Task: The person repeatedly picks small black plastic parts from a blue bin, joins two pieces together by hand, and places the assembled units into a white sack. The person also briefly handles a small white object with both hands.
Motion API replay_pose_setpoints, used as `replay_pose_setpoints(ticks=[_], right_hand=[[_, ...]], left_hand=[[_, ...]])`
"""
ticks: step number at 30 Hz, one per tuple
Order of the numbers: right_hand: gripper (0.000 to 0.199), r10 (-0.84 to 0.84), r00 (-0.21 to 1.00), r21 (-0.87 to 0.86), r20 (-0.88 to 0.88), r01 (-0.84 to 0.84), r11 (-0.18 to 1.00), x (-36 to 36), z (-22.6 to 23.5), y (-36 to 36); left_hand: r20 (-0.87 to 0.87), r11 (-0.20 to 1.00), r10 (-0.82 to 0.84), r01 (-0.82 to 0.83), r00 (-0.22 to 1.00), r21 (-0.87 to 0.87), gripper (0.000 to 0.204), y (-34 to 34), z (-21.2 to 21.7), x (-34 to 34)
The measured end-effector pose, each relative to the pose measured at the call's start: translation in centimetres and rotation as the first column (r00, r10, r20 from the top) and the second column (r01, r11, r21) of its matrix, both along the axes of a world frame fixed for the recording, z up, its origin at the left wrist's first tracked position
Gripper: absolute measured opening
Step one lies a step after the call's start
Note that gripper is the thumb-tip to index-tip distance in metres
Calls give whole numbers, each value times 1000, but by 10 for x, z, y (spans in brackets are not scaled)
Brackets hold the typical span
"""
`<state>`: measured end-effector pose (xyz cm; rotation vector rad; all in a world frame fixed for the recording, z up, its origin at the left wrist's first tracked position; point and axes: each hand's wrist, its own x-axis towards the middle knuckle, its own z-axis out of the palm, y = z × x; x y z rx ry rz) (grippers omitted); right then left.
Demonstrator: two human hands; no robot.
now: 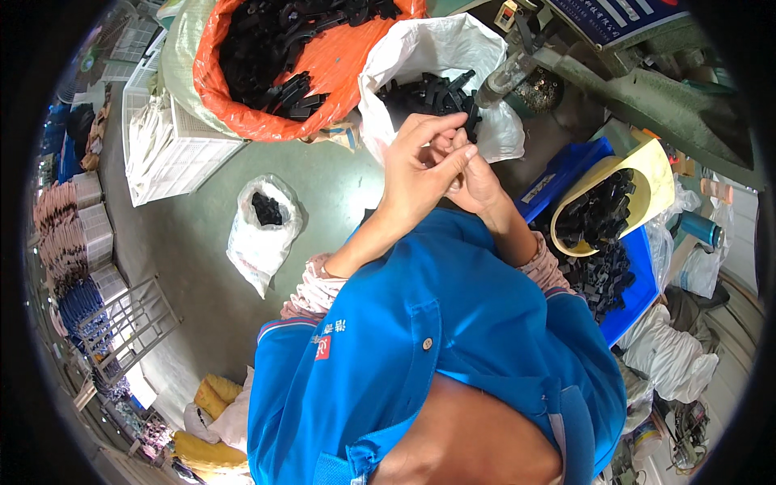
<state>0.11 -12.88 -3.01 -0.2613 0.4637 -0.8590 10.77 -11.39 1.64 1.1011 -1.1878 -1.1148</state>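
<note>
My left hand (pixel 411 168) and my right hand (pixel 478 184) meet in front of my chest, fingers curled and touching each other. Both are closed at the fingertips. Whatever lies between them, if anything, is hidden or too small to name. Just beyond them stands a white woven bag (pixel 386 50) with black plastic parts (pixel 428 93) inside. A greenish metal machine arm (pixel 505 77) reaches over that bag's right side, close to my right hand.
An orange-lined sack (pixel 212 101) of black parts stands far left, beside a white crate (pixel 182 166). A small white bag (pixel 263 238) sits on the floor. At right, a yellow scoop-shaped container (pixel 653 190) of black parts rests over a blue bin (pixel 644 295).
</note>
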Motion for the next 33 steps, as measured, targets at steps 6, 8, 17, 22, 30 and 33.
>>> replay_pose_setpoints(ticks=[6, 8, 17, 22, 30, 33], right_hand=[[92, 470, 582, -225, 664, -444, 867, -18, -32, 7], [103, 564, 443, -354, 697, -472, 808, -14, -40, 11], [109, 561, 260, -391, 786, -493, 777, -2, -19, 29], [111, 557, 246, -371, 793, -530, 763, -3, -15, 31], [103, 473, 316, -284, 823, -492, 823, -3, -7, 30], [98, 474, 312, -288, 823, -491, 822, -4, -6, 29]], left_hand=[[18, 965, -244, 240, 970, 109, 37, -8, -3, 15], [-26, 926, -345, 344, 938, 156, 37, -11, -2, 21], [-277, 863, -425, 478, 862, 163, 28, -2, 2, 11], [-409, 825, -417, 527, 811, 203, 27, -3, 3, 11], [-390, 827, -412, 518, 824, 220, 27, 0, 3, 9], [-421, 816, -414, 534, 807, 223, 25, 2, 3, 8]])
